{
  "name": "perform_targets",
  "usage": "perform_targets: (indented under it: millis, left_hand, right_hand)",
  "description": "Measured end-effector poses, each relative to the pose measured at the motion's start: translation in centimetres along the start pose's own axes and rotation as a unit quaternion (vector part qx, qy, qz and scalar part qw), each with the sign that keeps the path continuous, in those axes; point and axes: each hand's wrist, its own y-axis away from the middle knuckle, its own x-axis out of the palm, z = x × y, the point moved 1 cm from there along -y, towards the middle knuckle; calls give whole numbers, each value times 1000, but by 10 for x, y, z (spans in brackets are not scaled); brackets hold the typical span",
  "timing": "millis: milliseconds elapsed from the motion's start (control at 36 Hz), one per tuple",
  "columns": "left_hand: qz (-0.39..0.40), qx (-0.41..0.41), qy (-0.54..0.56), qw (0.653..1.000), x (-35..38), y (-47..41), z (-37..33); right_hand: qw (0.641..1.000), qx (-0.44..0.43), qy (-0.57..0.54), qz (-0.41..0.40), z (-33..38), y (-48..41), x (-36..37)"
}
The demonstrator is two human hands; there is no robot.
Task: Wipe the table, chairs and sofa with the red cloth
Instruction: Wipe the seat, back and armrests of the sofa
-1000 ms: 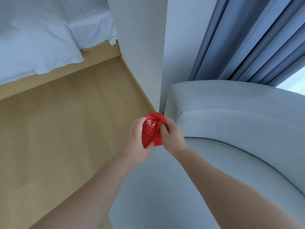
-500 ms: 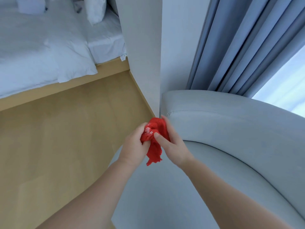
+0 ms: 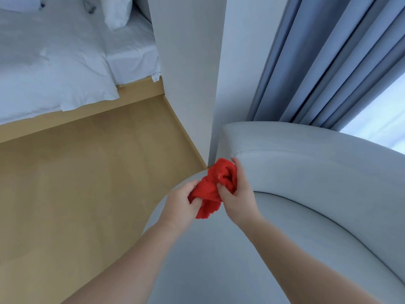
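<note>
A bunched red cloth (image 3: 211,187) hangs in the air above the front edge of a pale grey sofa (image 3: 311,194). My left hand (image 3: 182,205) pinches its lower left part. My right hand (image 3: 237,194) grips its upper right part, close to the curved end of the sofa's backrest. A loose corner of the cloth dangles below between the two hands. The sofa's seat spreads under my forearms. No table or chair is in view.
A white wall corner (image 3: 190,73) stands just behind the sofa's end. Blue-grey curtains (image 3: 328,62) hang at the right by a bright window. A bed with white linen (image 3: 54,62) on a wooden platform lies at upper left; wooden floor (image 3: 76,183) fills the left.
Both hands have shifted the cloth to the right, toward the backrest, and loosened the bundle so a corner hangs down. The view has tilted up, showing more bed and window.
</note>
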Motion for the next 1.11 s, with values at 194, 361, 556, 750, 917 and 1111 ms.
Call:
perform_targets:
  millis: [194,361,556,750,917,1111]
  left_hand:
    - [171,41,116,978,-18,-51,54]
    - [185,54,-110,975,-41,-103,129]
    - [218,88,-260,937,-35,-114,182]
    - [233,172,-363,885,-13,-121,217]
    - [250,200,-447,835,12,-129,255]
    - [236,249,-433,833,29,-141,306]
  right_hand:
    - [997,42,-43,39,-47,-32,57]
    - [816,-241,526,-4,-59,-91,48]
    - [463,-168,870,38,-74,-137,15]
    - [397,-106,908,79,-128,-153,33]
    - [394,-81,905,137,-190,-163,45]
    - [405,-50,892,193,-261,-182,56]
